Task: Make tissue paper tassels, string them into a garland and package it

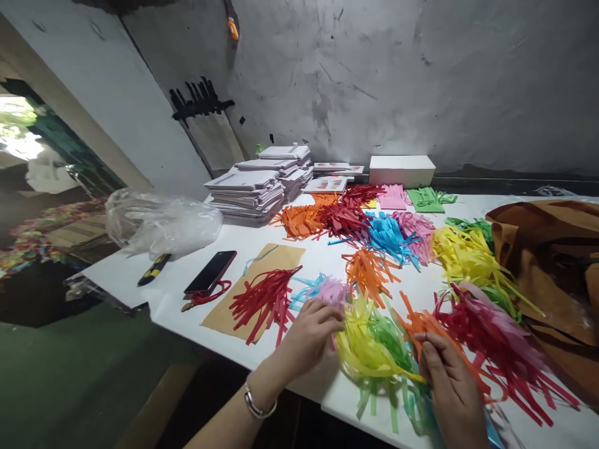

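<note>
My left hand (312, 330), with a metal-banded watch on its wrist, has its fingers curled beside a yellow tissue-paper tassel (362, 340). Its fingertips are turned away, so what they pinch is hidden. Thumb and fingers of my right hand (452, 380) are closed on a tissue-paper tassel strand, where yellow and orange strips meet. Green strips (388, 333) hang among the yellow ones between my hands. An orange tassel (423, 324) lies just beyond my right hand. Pink-lilac and pale blue tassels (306, 290) lie beyond my left hand, and a dark red tassel (266, 299) fans out to its left.
Stacked white packs (250, 193), a white box (401, 169) and more coloured tassels (384, 237) occupy the back. A phone (210, 272), yellow-black cutter (154, 269), brown paper (224, 315) and plastic bag (161, 218) lie left. A brown bag (543, 249) stands right.
</note>
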### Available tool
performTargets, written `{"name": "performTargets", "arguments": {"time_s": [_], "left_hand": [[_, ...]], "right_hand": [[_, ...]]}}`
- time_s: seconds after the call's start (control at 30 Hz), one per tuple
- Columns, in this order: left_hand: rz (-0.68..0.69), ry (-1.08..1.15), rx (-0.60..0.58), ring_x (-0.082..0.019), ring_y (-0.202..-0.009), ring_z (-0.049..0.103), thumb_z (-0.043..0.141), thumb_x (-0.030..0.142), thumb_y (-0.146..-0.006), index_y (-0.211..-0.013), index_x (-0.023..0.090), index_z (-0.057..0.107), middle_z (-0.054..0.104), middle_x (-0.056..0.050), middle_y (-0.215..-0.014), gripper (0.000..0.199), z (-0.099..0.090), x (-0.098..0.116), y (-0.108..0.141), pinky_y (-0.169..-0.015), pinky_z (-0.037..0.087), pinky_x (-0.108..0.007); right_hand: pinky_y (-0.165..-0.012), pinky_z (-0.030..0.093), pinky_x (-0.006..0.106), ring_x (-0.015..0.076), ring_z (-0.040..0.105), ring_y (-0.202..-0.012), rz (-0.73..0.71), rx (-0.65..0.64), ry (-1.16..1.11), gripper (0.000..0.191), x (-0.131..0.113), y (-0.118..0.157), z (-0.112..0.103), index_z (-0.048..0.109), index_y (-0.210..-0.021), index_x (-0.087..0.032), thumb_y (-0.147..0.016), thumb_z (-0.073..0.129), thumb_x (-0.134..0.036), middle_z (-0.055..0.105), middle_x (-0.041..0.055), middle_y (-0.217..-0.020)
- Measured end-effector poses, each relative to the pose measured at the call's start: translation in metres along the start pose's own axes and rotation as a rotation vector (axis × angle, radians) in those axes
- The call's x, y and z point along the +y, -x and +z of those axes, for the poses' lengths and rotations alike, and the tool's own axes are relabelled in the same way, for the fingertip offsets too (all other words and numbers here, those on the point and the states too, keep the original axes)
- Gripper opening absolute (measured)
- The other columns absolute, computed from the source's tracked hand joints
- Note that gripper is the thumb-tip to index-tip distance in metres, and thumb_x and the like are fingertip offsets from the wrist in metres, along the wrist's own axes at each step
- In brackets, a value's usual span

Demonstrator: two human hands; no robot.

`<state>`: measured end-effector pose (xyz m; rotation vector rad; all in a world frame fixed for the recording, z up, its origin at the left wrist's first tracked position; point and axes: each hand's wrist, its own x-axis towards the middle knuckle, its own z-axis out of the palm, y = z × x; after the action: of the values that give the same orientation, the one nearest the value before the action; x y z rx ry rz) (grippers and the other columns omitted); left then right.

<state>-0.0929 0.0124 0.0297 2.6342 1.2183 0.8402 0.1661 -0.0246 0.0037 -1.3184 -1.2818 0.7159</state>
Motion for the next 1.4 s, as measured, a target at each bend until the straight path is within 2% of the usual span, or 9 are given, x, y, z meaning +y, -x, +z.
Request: {"name": "performTargets", "arguments": {"time_s": [0.1, 0.17, 0.3, 0.43, 0.67, 0.9, 1.17, 1.27, 1.4], "left_hand": [[0.005, -0.141, -0.194, -0.023, -0.107, 0.057, 0.056, 0.006, -0.092, -0.093, 0.022, 0.069, 0.070, -0.005, -0.101, 0.021, -0.005, -0.022, 0.006, -0.106, 0.033, -0.047], [0.005, -0.143, -0.194, -0.024, -0.111, 0.057, 0.055, 0.009, -0.095, -0.097, 0.022, 0.068, 0.069, -0.005, -0.104, 0.019, -0.006, -0.030, 0.007, -0.110, 0.029, -0.049], [-0.185, 0.187, 0.107, -0.025, -0.119, 0.054, 0.048, 0.017, -0.100, -0.105, 0.020, 0.065, 0.063, -0.010, -0.122, 0.018, -0.022, -0.027, 0.000, -0.104, 0.039, -0.042], [-0.416, 0.661, 0.295, -0.020, -0.092, 0.061, 0.048, 0.032, -0.102, -0.106, 0.018, 0.064, 0.065, -0.006, -0.094, 0.022, -0.037, -0.002, -0.007, -0.084, 0.048, -0.031], [-0.537, 1.338, 0.131, -0.012, -0.070, 0.056, 0.066, 0.041, -0.093, -0.111, 0.018, 0.062, 0.061, -0.001, -0.078, 0.029, -0.009, 0.039, -0.014, -0.065, 0.044, -0.022], [-0.636, 1.586, 0.094, -0.009, -0.064, 0.055, 0.073, 0.039, -0.088, -0.102, 0.015, 0.061, 0.060, 0.001, -0.071, 0.030, 0.008, 0.043, -0.014, -0.063, 0.043, -0.020], [-0.632, 1.598, 0.096, -0.009, -0.063, 0.055, 0.071, 0.039, -0.089, -0.101, 0.016, 0.061, 0.059, 0.001, -0.071, 0.028, 0.015, 0.046, -0.013, -0.064, 0.043, -0.020], [-0.583, 1.355, 0.059, -0.011, -0.071, 0.058, 0.064, 0.036, -0.094, -0.101, 0.017, 0.063, 0.062, -0.001, -0.080, 0.020, 0.011, 0.045, -0.009, -0.068, 0.046, -0.022], [-0.376, 0.897, -0.017, -0.017, -0.082, 0.062, 0.053, 0.025, -0.099, -0.102, 0.018, 0.065, 0.066, -0.007, -0.091, 0.015, 0.005, 0.044, -0.004, -0.073, 0.048, -0.028]], "right_hand": [[-0.070, 0.055, 0.028, 0.0222, 0.067, -0.084, 0.035, -0.022, 0.045, 0.034, -0.002, 0.006, 0.006, 0.069, -0.100, -0.021, -0.095, 0.053, -0.051, 0.071, 0.0062, -0.093], [-0.078, 0.055, 0.029, 0.0227, 0.067, -0.090, 0.036, -0.062, 0.072, 0.033, -0.005, 0.010, 0.011, 0.068, -0.100, -0.023, -0.096, 0.051, -0.050, 0.071, 0.0053, -0.095], [-0.082, 0.055, 0.028, 0.0229, 0.070, -0.096, -0.011, -0.107, 0.135, 0.031, -0.002, 0.012, 0.016, 0.069, -0.103, -0.024, -0.097, 0.048, -0.047, 0.074, 0.0044, -0.102], [-0.076, 0.057, 0.022, 0.0193, 0.073, -0.091, -0.142, -0.154, 0.171, 0.026, -0.001, 0.006, 0.018, 0.070, -0.106, -0.025, -0.098, 0.051, -0.040, 0.076, 0.0030, -0.099], [-0.054, 0.051, 0.017, 0.0117, 0.066, -0.056, -0.190, -0.303, -0.022, 0.019, -0.047, 0.003, 0.033, 0.070, -0.102, -0.024, -0.098, 0.055, -0.035, 0.071, -0.0013, -0.074], [-0.046, 0.042, 0.018, 0.0098, 0.056, -0.047, -0.133, -0.271, -0.023, 0.023, -0.056, 0.004, 0.039, 0.069, -0.090, -0.023, -0.098, 0.053, -0.037, 0.063, -0.0031, -0.062], [-0.051, 0.044, 0.019, 0.0115, 0.059, -0.052, -0.154, -0.283, -0.004, 0.024, -0.058, 0.000, 0.036, 0.069, -0.084, -0.021, -0.096, 0.055, -0.037, 0.062, -0.0020, -0.060], [-0.047, 0.042, 0.020, 0.0125, 0.058, -0.051, 0.030, -0.350, -0.063, 0.030, -0.053, -0.001, 0.035, 0.068, -0.086, -0.020, -0.095, 0.056, -0.046, 0.061, -0.0007, -0.061], [-0.042, 0.042, 0.021, 0.0120, 0.056, -0.042, 0.388, -0.498, -0.355, 0.051, -0.050, -0.004, 0.035, 0.056, -0.118, -0.019, -0.087, 0.064, -0.059, 0.064, -0.0021, -0.063]]}}
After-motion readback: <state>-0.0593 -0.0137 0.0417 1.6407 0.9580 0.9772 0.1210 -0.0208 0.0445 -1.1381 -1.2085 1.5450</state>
